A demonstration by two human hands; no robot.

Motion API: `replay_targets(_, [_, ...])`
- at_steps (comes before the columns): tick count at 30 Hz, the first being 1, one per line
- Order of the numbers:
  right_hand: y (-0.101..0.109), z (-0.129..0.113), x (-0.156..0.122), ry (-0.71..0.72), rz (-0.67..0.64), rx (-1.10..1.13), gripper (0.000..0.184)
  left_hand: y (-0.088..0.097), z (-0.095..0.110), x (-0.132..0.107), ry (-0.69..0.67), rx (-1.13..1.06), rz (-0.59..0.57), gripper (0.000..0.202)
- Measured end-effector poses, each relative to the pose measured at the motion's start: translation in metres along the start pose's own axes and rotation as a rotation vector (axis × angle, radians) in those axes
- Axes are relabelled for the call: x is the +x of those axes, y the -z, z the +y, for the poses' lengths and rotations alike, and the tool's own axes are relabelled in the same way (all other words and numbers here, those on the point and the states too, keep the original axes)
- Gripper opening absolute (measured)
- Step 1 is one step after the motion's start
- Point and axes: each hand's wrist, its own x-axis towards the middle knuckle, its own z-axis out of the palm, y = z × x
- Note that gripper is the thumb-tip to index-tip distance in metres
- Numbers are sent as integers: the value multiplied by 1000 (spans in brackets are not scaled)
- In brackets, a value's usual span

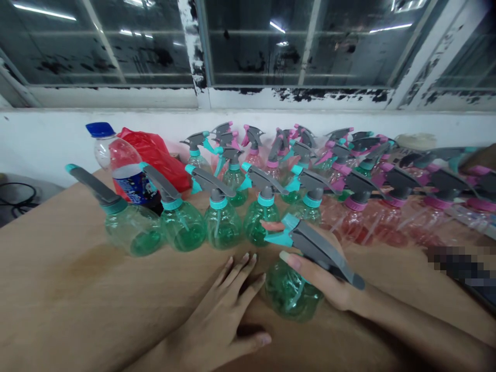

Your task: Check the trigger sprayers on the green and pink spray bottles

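Observation:
My right hand [323, 276] is wrapped round the neck and grey-and-teal trigger head of a green spray bottle [291, 292] that stands on the brown table [77, 299] in front of me. My left hand [220, 315] lies flat on the table just left of that bottle, fingers stretched and spread, holding nothing. Just beyond both hands runs a row of several green spray bottles [221, 222] with the same trigger heads.
Pink spray bottles [364, 217] crowd the table's right and back. A soda bottle with a blue cap [124, 165] and a red plastic bag [158, 155] stand at the back left against the white wall. A blurred dark object [465, 266] lies at right.

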Motion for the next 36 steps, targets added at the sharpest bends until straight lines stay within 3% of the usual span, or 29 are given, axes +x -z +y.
replay_targets(15, [0,-2,1,-6,16,-44,25,1,0,0,1,-30,21,72])
replay_targets(25, [2,-1,3,4,-19,-36,6,-2,-1,0,-9,-14,18,73])
replay_targets(30, [3,0,2,16,-28,-5,10,-3,-1,-2,22,-71,41,84])
replay_targets(36, [1,-4,-1,9,-42,7,25,-6,6,-8,144,-242,175,94])
